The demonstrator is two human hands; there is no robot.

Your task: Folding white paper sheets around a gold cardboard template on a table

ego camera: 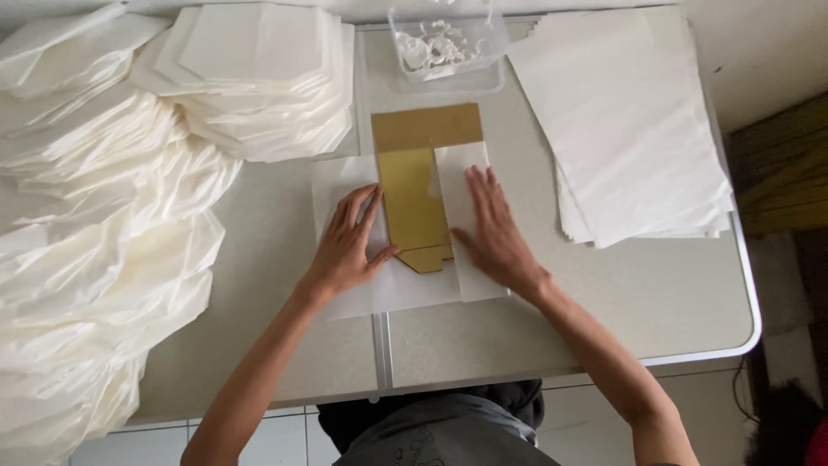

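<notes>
- I am seeing the left hand (349, 246) lying flat and open on the white paper sheet (405, 289), thumb touching the brown cardboard piece (416, 194).
- The right hand (492, 233) is pressing flat, fingers spread, on the folded paper flap over the cardboard (holding nothing).
- The cardboard is lying in the middle of the table (604, 302), between both hands.
- A paper stack (630, 129) is sitting to the right.

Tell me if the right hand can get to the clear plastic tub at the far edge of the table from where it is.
Probably yes. The right hand lies flat on the white paper beside the brown template; the clear tub sits straight ahead, with only flat card and bare table between.
</notes>
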